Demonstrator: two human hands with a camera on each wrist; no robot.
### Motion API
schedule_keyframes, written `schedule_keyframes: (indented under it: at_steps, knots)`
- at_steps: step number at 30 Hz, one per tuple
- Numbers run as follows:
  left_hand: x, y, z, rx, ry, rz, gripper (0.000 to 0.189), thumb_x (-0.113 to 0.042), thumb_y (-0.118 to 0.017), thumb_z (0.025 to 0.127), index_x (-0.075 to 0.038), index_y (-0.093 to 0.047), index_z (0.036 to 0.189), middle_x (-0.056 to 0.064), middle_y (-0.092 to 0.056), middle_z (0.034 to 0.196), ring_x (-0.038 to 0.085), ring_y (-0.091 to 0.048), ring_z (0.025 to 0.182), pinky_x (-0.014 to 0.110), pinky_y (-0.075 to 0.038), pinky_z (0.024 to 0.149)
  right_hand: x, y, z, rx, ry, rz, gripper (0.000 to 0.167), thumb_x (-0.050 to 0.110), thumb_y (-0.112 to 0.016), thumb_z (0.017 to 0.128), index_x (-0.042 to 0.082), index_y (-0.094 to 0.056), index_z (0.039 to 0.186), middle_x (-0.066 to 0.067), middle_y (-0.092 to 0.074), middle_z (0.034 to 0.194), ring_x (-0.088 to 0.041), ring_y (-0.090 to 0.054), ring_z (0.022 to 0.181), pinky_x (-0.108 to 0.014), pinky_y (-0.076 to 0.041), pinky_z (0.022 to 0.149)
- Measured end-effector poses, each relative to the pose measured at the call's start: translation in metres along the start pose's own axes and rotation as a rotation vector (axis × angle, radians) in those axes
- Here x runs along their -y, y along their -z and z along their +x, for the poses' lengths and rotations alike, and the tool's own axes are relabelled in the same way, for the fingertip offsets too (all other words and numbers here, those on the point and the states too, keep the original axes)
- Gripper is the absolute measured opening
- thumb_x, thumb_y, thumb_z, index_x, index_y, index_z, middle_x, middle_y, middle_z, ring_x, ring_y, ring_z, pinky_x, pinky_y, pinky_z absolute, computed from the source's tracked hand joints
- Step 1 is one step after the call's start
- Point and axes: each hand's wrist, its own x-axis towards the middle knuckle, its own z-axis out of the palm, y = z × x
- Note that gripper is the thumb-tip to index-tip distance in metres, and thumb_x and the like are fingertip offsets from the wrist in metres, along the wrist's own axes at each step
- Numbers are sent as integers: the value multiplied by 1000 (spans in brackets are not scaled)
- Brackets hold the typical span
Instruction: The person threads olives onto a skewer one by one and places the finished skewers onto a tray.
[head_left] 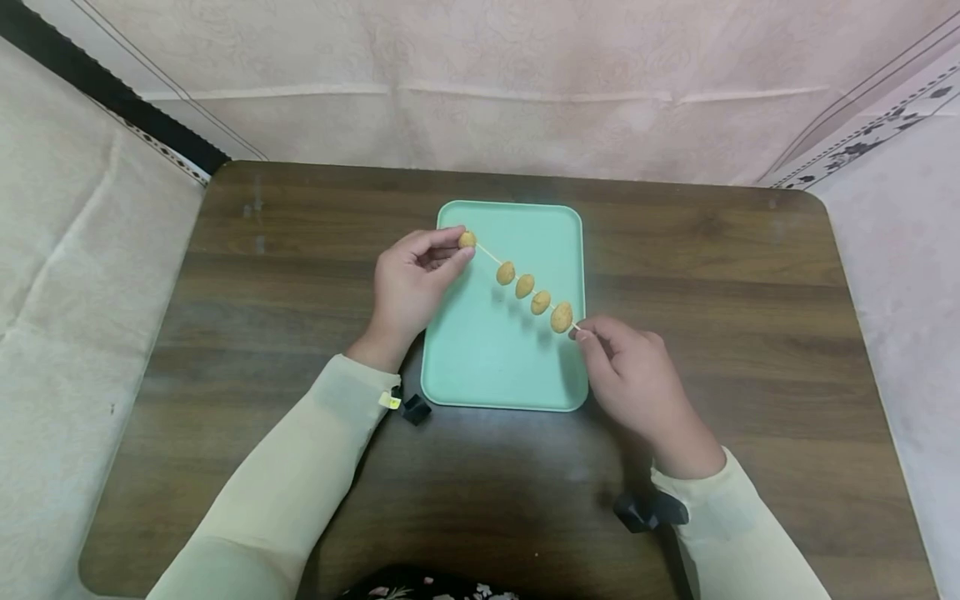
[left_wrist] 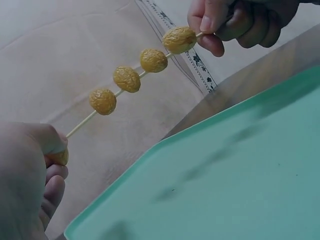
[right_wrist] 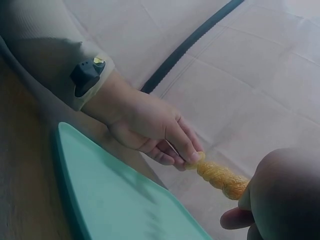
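Observation:
A thin pale wooden skewer (head_left: 488,253) slants over the green tray, threaded with several small, wrinkled yellow-brown balls (head_left: 525,286) that look like baby potatoes. Between thumb and fingers, my left hand (head_left: 411,279) pinches the end ball (head_left: 467,239) at the far upper end. A stretch of bare stick parts that ball from the others, which sit spaced along the lower half. My right hand (head_left: 637,375) pinches the skewer's lower end, just past the largest ball (head_left: 561,317). In the left wrist view the row of balls (left_wrist: 127,79) hangs in the air above the tray.
The rectangular green tray (head_left: 495,367) with a raised rim lies on a brown wooden table (head_left: 300,292). Shadows of the skewer fall on it. Pale cloth (head_left: 480,83) hangs behind the table. A black camera sits on each wrist.

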Motion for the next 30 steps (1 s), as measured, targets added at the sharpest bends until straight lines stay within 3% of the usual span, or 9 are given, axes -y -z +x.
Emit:
schedule_keyframes:
  at_steps: [7,17,24,30]
  knots:
    - [-7,0,-4,12,-68,67,25,-14,-93,95,-12,-89,120,9,-81,107,12,-78,94,22,-66,87,1,1,-2,-23,47,-2,21,18,-63,114,10,-83,113,1,-57,66,-19,-56,65,-30,-49,61]
    - [-13,-1,-11,-7,-47,58,24,-13,-93,95,-12,-89,118,10,-80,104,13,-77,93,19,-63,83,8,1,-3,-40,61,-9,20,16,-65,113,9,-83,114,0,-62,70,-19,-57,67,-32,-50,63]
    - [-16,-7,-15,42,-137,129,24,-14,-92,96,-12,-89,120,7,-82,103,12,-77,93,24,-66,84,16,-3,0,-15,75,0,21,19,-63,115,11,-82,114,1,-54,67,-18,-52,65,-32,-47,62]
    - [-17,-9,-16,37,-166,131,25,-13,-92,96,-12,-89,120,5,-80,102,13,-78,93,25,-66,84,15,-4,1,-15,73,10,22,19,-63,115,10,-82,113,3,-48,63,-17,-49,62,-31,-45,60]
